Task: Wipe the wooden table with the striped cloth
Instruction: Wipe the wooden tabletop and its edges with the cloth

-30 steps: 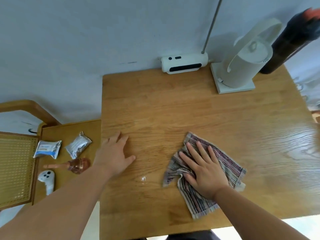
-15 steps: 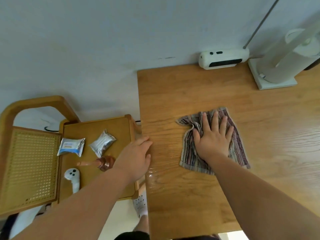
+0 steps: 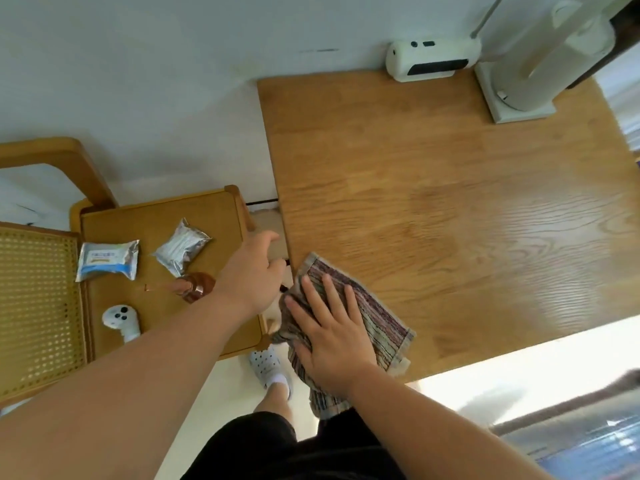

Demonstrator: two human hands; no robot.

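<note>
Right hand [image 3: 332,337] lies flat, fingers spread, pressing the striped cloth [image 3: 374,320] onto the near left corner of the wooden table [image 3: 433,202], part of the cloth hanging over the edge. Left hand [image 3: 252,275] seems curled round the table's left edge, though its fingers are hidden.

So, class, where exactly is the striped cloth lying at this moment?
In the head view, the striped cloth lies at the wooden table's near left corner under the flat right hand, part of it hanging over the edge, beside the left hand.
</note>
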